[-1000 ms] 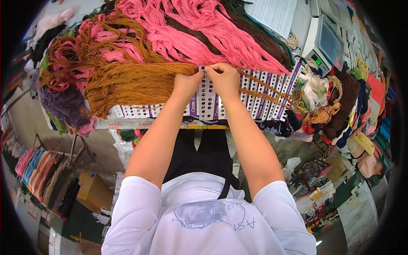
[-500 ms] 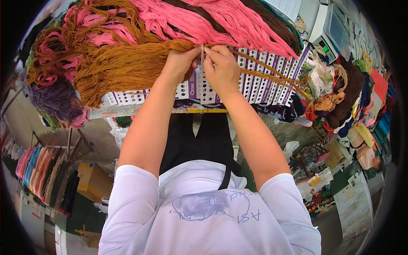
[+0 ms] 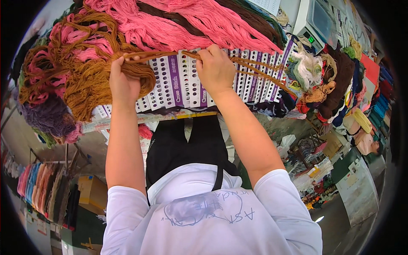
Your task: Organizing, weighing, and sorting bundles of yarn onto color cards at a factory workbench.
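Note:
A strand of brown embroidery thread [image 3: 153,55] runs between my two hands. My left hand [image 3: 124,83] pinches its left part, in front of a thick brown hank [image 3: 85,78] whose rounded end shows beside the wrist. With fingers curled, my right hand [image 3: 216,70] grips the strand further right, back of the hand uppermost. Beyond it, brown lengths [image 3: 259,70] trail right towards a heap of mixed threads. Beneath both hands lies an overlapping row of white punched thread cards [image 3: 163,80] with purple bands. The right fingertips are partly hidden.
Pink hanks [image 3: 187,25] cover the table's far side. A purple hank [image 3: 46,108] hangs at the left edge. Tangled multicoloured threads [image 3: 310,72] and a scale with a green display [image 3: 312,25] stand at the right. A cardboard box [image 3: 91,191] is below left.
My hands were close together over the cards. My left hand has moved left, leaving a length of brown thread stretched between them. The camera view has shifted slightly.

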`<state>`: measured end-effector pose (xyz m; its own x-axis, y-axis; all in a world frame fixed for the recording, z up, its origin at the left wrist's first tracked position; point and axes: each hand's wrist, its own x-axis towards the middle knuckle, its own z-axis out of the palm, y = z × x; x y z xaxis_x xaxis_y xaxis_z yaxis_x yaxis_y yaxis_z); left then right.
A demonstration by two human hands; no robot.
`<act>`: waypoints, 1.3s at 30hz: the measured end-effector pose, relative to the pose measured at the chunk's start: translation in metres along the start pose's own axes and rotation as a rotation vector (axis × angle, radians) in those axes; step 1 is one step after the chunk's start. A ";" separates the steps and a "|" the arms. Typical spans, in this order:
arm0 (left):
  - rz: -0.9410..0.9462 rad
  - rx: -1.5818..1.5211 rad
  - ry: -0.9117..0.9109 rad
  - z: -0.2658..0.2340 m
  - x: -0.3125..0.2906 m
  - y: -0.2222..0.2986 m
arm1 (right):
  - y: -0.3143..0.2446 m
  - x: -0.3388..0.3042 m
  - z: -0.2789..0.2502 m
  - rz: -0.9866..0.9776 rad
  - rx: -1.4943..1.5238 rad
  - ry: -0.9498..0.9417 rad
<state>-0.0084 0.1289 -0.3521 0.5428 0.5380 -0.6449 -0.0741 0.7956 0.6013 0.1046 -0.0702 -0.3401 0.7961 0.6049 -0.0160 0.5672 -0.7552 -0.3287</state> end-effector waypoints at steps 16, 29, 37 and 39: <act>-0.121 0.461 -0.537 0.057 -0.011 -0.051 | -0.002 0.008 -0.019 -0.209 0.379 0.056; 0.073 0.069 -0.208 0.003 -0.032 0.034 | 0.004 0.022 0.001 0.055 0.540 -0.144; -0.103 -0.121 0.236 -0.088 -0.007 0.030 | 0.030 0.028 0.016 0.445 1.358 -0.321; -0.099 -0.096 0.242 -0.096 0.005 0.036 | 0.030 0.032 0.020 0.430 1.261 -0.322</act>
<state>-0.0888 0.1868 -0.3785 0.3369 0.4980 -0.7991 -0.1158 0.8642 0.4897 0.1425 -0.0682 -0.3696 0.6771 0.5458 -0.4936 -0.4223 -0.2610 -0.8680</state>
